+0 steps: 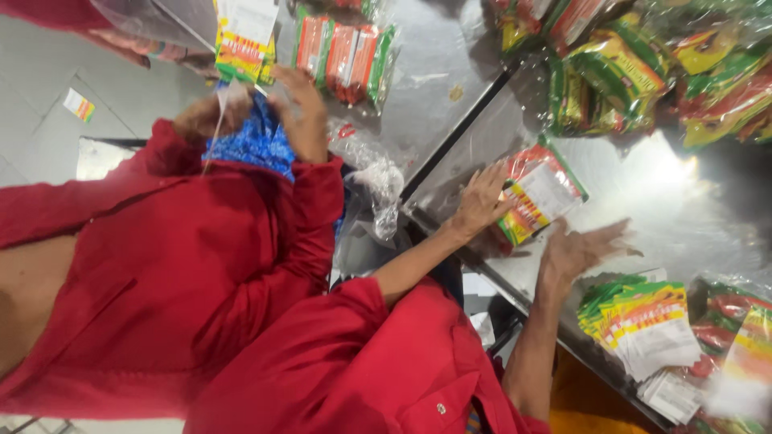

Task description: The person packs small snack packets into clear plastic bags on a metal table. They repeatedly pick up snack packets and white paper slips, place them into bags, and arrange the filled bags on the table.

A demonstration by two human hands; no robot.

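- Presently, left hand [476,202] lies flat with fingers spread, fingertips on the near edge of a red, green and yellow sachet packet [540,195]. It presses on the packet and does not grip it.
- Right hand [581,251] is open and empty, blurred, just beside the packet's lower corner. The two hands are apart.
- Packet lies flat on the shiny steel tabletop [691,209], near the edge.
- Risk: the steel looks slick, and with only a flat palm on it the packet could skid toward the edge and drop.
- Risk: the stack of flat sachets [643,325] sits fanned out near the right forearm, so a careless sweep of the elbow might scatter it.
- Glare on the steel washes out the packet's far side, which makes misjudging its edge likely.
- Loose clear plastic bag [378,183] hangs at the tabletop's edge near the left forearm and could snag.
- A co-worker in a red sleeve [265,233] works close by at the left, both hands up at another packet [244,44]. Elbows may well collide.
- Wrapped bundles [346,52] and a heaped pile of packets [643,72] lie farther off and look loosely heaped, so a slide seems possible.
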